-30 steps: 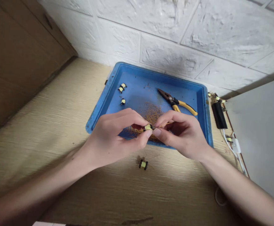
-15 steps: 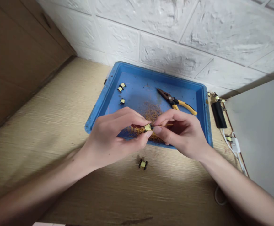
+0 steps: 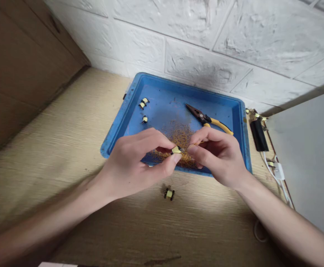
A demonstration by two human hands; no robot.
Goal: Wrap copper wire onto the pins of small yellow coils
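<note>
While the left hand (image 3: 135, 163) pinched a small yellow-taped coil (image 3: 175, 150) between thumb and forefinger, the right hand (image 3: 219, 155) nipped a thin copper wire (image 3: 196, 143) leading off it, both held just above the near rim of the blue tray (image 3: 117, 124). Inside the tray lay a tangle of copper wire (image 3: 180, 135), yellow-handled pliers (image 3: 209, 120) and three more small coils (image 3: 144, 102). Another coil (image 3: 169, 193) sat on the wooden table (image 3: 67, 148) just below the hands.
</note>
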